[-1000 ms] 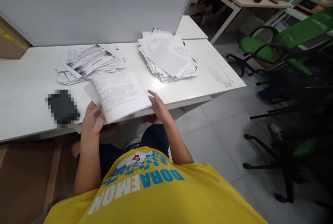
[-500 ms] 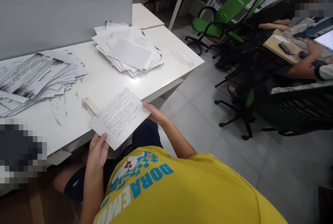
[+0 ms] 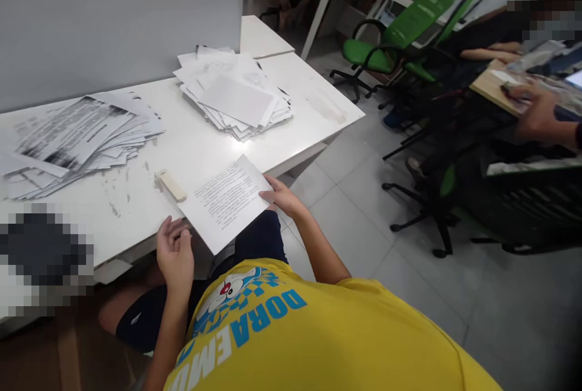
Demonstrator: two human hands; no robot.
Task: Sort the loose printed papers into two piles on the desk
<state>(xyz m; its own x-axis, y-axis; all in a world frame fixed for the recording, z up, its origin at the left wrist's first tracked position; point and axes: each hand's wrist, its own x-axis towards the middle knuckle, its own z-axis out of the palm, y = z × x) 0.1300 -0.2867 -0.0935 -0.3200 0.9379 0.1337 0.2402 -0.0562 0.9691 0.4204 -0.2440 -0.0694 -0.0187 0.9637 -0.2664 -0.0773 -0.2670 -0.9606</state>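
A printed sheet of paper is tilted over the desk's front edge and my lap. My right hand pinches its right edge, thumb on top. At the sheet's lower left, my left hand is off the paper with its fingers apart and nothing in it. Just beyond the left hand, a cream-coloured oblong piece lies on the desk beside the sheet's left corner; I cannot tell exactly what it is.
On the white desk lie a left stack of printed papers and a back stack of papers. A grey partition stands behind. Green chairs and a seated person's arm are to the right.
My left hand has let go of the sheet's near corner and opened. The right hand still holds the sheet. The view has shifted slightly.
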